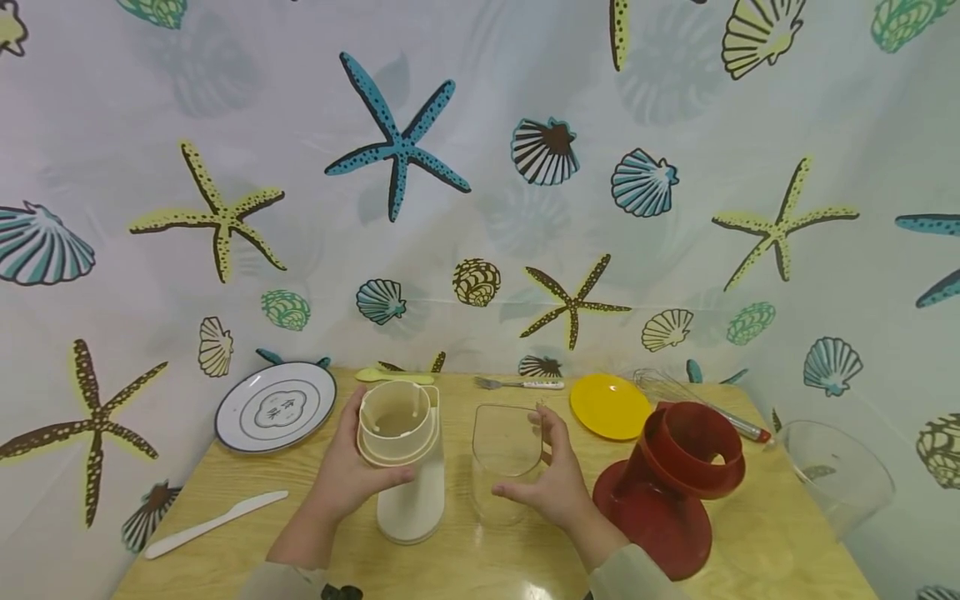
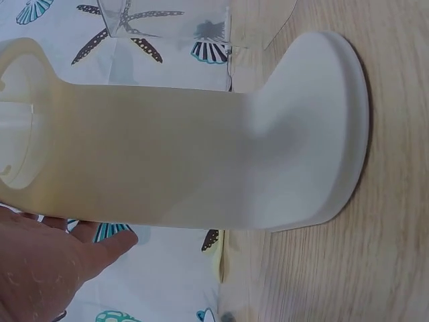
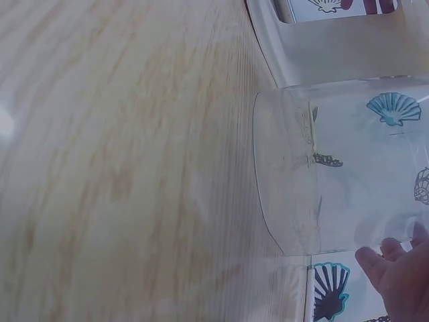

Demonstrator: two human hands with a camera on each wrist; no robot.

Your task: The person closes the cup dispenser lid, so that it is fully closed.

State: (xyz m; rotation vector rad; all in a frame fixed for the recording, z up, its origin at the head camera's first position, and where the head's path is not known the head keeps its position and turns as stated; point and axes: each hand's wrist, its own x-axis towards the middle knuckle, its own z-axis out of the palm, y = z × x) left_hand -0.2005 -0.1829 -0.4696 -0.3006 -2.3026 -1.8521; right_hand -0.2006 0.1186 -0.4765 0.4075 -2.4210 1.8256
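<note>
Head view: your left hand (image 1: pixel 352 467) is clamped round the top of the cream stand (image 1: pixel 411 504); your right hand (image 1: pixel 552 486) wraps round the side of the clear container (image 1: pixel 495 462). Both stand upright, close but apart, near the middle of the table (image 1: pixel 225 571). Red stand (image 1: pixel 652 517) sits toward the right edge; patterned plate (image 1: pixel 243 412), back left corner.

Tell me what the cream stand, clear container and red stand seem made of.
Cream stand: probably plastic, smooth and satin, with soft shading and rounded edges.
Clear container: glossy plastic or glass; the background shows through, which settles neither.
Red stand: likely plastic, evenly coloured with a soft sheen.
</note>
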